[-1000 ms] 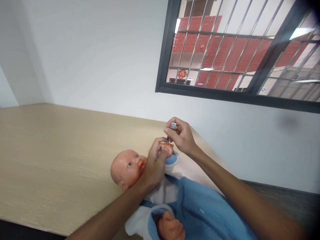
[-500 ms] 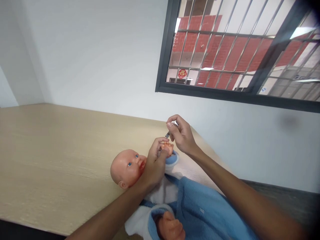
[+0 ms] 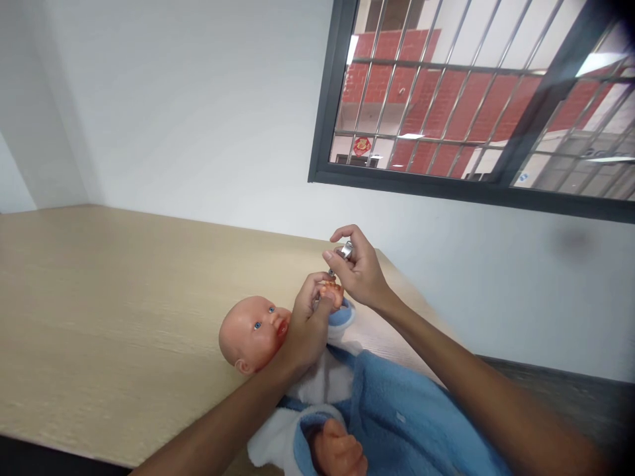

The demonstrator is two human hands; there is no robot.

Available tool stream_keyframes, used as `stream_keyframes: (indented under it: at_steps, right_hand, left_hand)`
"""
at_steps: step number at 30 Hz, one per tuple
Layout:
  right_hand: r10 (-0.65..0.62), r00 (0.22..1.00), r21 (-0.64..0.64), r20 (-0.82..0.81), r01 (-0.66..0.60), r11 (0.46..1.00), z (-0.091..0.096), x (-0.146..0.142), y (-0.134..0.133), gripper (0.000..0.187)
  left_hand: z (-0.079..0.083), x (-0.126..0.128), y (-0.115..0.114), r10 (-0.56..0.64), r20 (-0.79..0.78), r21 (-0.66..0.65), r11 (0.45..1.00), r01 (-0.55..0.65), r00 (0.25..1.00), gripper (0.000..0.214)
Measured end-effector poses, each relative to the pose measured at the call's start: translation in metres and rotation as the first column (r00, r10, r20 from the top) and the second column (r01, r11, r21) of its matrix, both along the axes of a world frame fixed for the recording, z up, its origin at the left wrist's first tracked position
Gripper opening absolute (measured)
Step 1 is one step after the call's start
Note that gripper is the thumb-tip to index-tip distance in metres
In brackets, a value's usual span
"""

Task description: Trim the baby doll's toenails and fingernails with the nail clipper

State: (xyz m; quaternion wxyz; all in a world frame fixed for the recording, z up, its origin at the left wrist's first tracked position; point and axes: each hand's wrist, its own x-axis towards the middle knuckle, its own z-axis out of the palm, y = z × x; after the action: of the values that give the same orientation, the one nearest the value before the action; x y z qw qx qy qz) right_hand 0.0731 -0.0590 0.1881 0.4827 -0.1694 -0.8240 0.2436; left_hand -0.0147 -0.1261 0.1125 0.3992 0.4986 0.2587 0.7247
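A baby doll lies on its back on the table, head toward the left, dressed in a blue and white fleecy outfit. My left hand is closed around the doll's raised far hand, its small fingers showing between my thumb and fingers. Just above them, my right hand holds a small silver nail clipper, whose lower end is close to the doll's fingertips. Whether it touches them I cannot tell. The doll's other hand pokes out of a blue-lined sleeve at the bottom.
The light wood table stretches left and meets a white wall behind. A dark-framed window with metal bars is at the upper right. Dark floor shows past the table's right edge.
My right thumb and index finger have spread apart, and more of the nail clipper's shiny upper part shows. My left hand and the doll have stayed in place.
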Motion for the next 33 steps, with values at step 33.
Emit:
stream_keyframes:
  at_steps: [33]
  right_hand:
    - [0.158, 0.987, -0.410, -0.009, -0.148, 0.900, 0.010, 0.000, 0.002, 0.041]
  left_hand:
    - [0.010, 0.000, -0.004, 0.096, -0.016, -0.009, 0.995, -0.096, 0.995, 0.025]
